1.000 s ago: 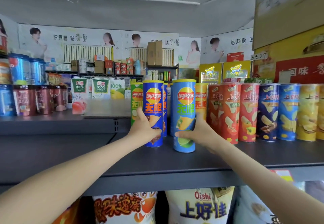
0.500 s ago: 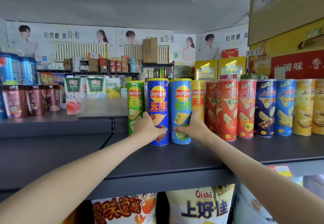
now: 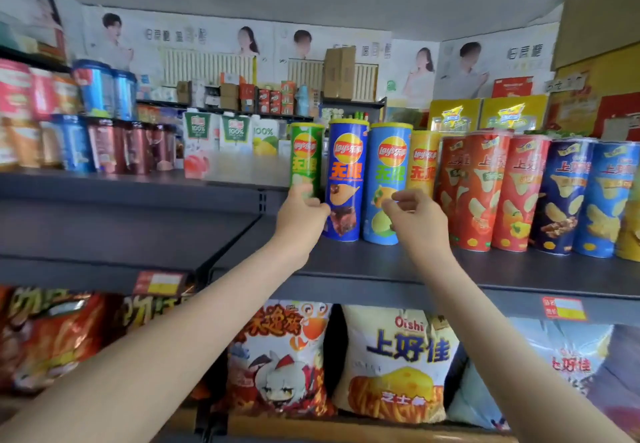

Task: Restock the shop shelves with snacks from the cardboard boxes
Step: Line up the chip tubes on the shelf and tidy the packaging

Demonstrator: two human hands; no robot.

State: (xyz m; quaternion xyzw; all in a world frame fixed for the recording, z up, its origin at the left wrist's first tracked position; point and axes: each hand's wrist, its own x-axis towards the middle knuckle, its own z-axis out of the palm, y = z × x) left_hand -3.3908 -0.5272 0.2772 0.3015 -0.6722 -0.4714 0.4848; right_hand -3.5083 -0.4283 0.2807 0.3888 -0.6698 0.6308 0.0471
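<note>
Two Lay's chip cans stand upright side by side on the dark shelf (image 3: pixel 363 264): a dark blue can (image 3: pixel 347 165) and a light blue can (image 3: pixel 389 165). A green can (image 3: pixel 306 155) stands behind on the left and a yellow can (image 3: pixel 424 162) behind on the right. My left hand (image 3: pixel 300 221) hovers just left of the dark blue can, fingers loosely curled and holding nothing. In front of the light blue can, my right hand (image 3: pixel 417 222) is a little off its surface, with its fingers also loosely curled and empty.
Red, navy and blue chip cans (image 3: pixel 519 193) fill the shelf to the right. Juice cartons (image 3: pixel 235 134) and cups (image 3: pixel 104 144) stand on the left section. Snack bags (image 3: pixel 398 363) hang in the row below. Price tags (image 3: pixel 564 308) sit on the shelf's front edge.
Both hands have let go of the two blue cans and drawn back a little. The cans now stand pushed back against the row. My view has tilted down and shifted left.
</note>
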